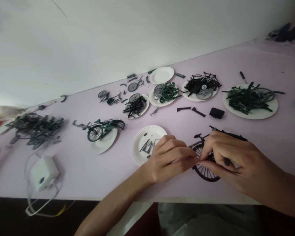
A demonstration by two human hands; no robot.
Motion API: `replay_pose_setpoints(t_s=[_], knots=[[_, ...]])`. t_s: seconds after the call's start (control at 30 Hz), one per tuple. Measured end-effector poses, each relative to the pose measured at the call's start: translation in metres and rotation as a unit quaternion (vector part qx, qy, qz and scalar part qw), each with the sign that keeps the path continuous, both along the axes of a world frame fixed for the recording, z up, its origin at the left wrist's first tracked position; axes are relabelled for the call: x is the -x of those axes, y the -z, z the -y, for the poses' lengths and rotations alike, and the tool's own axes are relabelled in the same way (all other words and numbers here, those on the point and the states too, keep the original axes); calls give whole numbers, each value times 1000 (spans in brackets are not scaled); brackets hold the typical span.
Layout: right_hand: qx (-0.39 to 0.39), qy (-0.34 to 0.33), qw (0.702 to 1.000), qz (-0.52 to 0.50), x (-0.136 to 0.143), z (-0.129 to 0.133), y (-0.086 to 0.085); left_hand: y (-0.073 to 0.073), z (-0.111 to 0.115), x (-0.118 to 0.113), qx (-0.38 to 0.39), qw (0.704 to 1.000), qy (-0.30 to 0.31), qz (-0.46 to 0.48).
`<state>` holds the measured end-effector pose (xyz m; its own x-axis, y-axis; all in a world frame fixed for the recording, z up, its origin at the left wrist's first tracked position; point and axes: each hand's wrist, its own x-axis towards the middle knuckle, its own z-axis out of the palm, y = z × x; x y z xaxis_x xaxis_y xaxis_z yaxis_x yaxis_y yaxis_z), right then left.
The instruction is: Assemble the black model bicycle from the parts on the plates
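A black model bicycle (207, 172) lies near the table's front edge, under my two hands. My left hand (170, 160) reaches in from the left with its fingers pressed together at the bicycle's spoked wheel. Whatever sits between its fingertips is too small to make out. My right hand (238, 157) covers much of the frame, its thumb and forefinger pinched against the left fingertips. The rounded end of a dark handle (227, 162) pokes out between its curled fingers; the rest is hidden. Partly behind my left hand, a white paper plate (135, 149) holds small grey rods.
A green model bicycle (105, 127) rests across a plate at left. Further back are plates of parts, including a plate (272, 111) of green pieces, and a screwdriver (243, 77). A white box (44, 173) with cables stands front left, beside a dark heap (36, 129) of bicycles.
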<state>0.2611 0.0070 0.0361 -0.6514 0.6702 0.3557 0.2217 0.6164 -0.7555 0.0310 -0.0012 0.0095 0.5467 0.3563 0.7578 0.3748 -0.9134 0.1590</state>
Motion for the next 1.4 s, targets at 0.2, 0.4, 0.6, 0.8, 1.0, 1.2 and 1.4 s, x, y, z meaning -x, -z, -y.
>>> replay_pose_setpoints(t_s=[0.2, 0.4, 0.6, 0.8, 1.0, 1.2, 1.4], knots=[[-68, 7, 997, -29, -5, -5, 3, 5, -2, 2, 21, 999, -21, 34], [-158, -5, 987, 6, -9, -25, 10, 11, -9, 11, 133, 986, -67, 76], [-159, 10, 987, 15, -8, -40, 22, 17, -20, 23, 112, 991, -69, 3], [-184, 19, 983, -18, -10, -44, 28, 12, -21, 26, 59, 995, -56, -50], [-242, 51, 969, 5, -5, -50, 32, 15, -24, 28, 24, 995, -90, -32], [-242, 85, 966, 41, -8, -60, 36, 18, -31, 33, 1, 994, -113, -3], [-228, 109, 966, 53, -13, -62, 37, 25, -41, 42, 5, 991, -131, -4]])
